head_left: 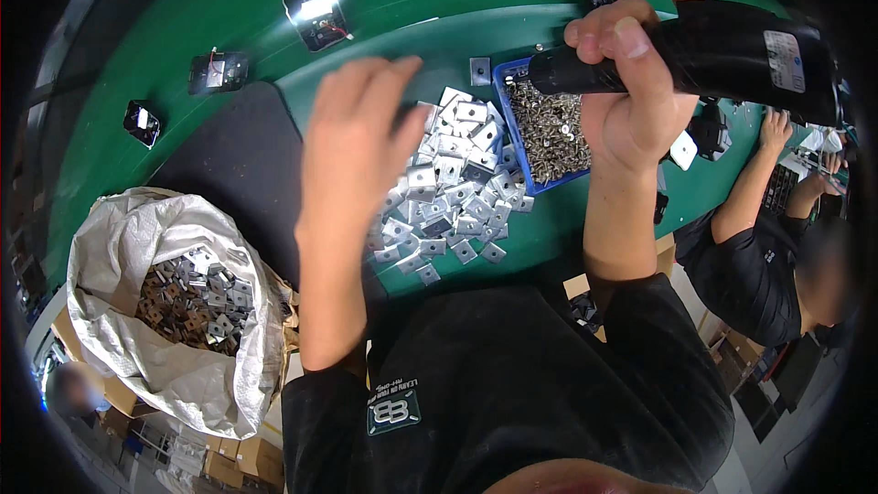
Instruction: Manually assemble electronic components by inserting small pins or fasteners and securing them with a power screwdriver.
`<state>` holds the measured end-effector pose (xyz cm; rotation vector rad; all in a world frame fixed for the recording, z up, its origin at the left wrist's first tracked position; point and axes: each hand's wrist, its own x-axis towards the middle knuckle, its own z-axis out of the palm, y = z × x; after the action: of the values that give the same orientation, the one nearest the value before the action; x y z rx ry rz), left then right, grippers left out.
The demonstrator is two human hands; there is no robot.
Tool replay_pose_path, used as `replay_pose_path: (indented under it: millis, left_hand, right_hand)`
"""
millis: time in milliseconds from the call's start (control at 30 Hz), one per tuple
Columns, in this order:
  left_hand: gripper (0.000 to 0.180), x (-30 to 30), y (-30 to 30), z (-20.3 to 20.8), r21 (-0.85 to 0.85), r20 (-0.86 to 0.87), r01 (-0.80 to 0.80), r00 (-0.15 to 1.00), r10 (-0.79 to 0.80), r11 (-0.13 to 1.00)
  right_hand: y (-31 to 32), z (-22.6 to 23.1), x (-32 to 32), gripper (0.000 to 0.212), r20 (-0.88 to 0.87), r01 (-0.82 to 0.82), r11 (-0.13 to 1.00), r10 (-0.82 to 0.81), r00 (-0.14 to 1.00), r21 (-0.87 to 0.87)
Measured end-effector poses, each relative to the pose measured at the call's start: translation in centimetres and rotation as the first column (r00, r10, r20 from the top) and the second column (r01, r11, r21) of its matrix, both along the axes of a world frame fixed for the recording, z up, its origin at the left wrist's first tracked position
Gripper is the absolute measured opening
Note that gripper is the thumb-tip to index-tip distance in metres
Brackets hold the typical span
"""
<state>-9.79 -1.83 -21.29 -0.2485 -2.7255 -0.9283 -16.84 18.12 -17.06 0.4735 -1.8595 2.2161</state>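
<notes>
Two bare hands work above the green bench [540, 247]. Right hand [640, 82]: fingers and thumb curled round a long black casing [732, 50], pressed firmly to it; its narrow end points left, over the near-black-rimmed view of a blue tray [515, 133] full of small screws [553, 133], while the broader, labelled end lies to the right of the hand. Whether the casing touches the tray cannot be told from this single angle. Left hand [352, 133]: motion-blurred, over the upper left side of a heap of metal plates [448, 192]; fingers close together and bent, thumb standing apart, no pinch seen; contact with the plates cannot be told. One loose plate [480, 71] lies apart from the heap, just beside the tray's upper left corner. Notes on handling, as judgement: the casing sits best level in a steady grip, its narrow end clear of the screws so that none are knocked out. Plates overlap at many angles, so thumb and forefinger on opposite edges of a top one should free it more cleanly than digging underneath. Their edges may be sharp; a light touch seems wise.
</notes>
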Motion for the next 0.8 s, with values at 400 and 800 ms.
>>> replay_pose_path:
  millis: [400, 800]
  left_hand:
    - [0.022, 1.9, 0.7, 0.1, 0.081, 0.284, -0.069, 0.958, 0.043, 0.994]
    - [0.012, 4.5, -1.2, 1.8, -0.238, 0.113, -0.103, 0.985, 0.132, 0.966]
  right_hand:
    - [1.5, 1.6, 0.4, 0.051, -0.109, -0.15, 0.979, 0.136, 0.985, -0.137]
    - [2.5, 1.9, 0.2, 0.053, -0.085, -0.117, 0.988, 0.109, 0.99, -0.097]
